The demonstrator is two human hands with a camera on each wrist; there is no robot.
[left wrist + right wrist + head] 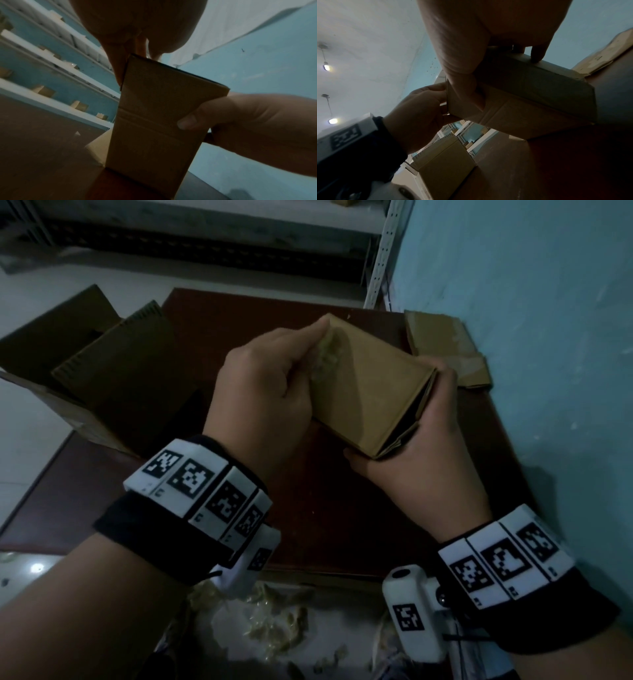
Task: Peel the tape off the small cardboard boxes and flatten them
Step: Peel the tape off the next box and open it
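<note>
A small brown cardboard box [370,392] is held in the air above the dark red-brown table [325,508], between both hands. My left hand [267,381] is at the box's left edge, fingers curled, pinching a crumpled strip of clear tape [325,357] that lies against the box face. My right hand [424,440] grips the box's right end, where loose flaps show. In the left wrist view the right hand's thumb [188,121] presses on the box [159,115]. The right wrist view shows the box [530,102] and my left hand [419,115] at its edge.
A large open carton [85,378] stands at the table's left. Flattened cardboard pieces [445,344] lie at the back right against the blue wall [548,337]. Peeled tape scraps [274,621] litter the floor near me. A white shelf rack [380,251] stands behind.
</note>
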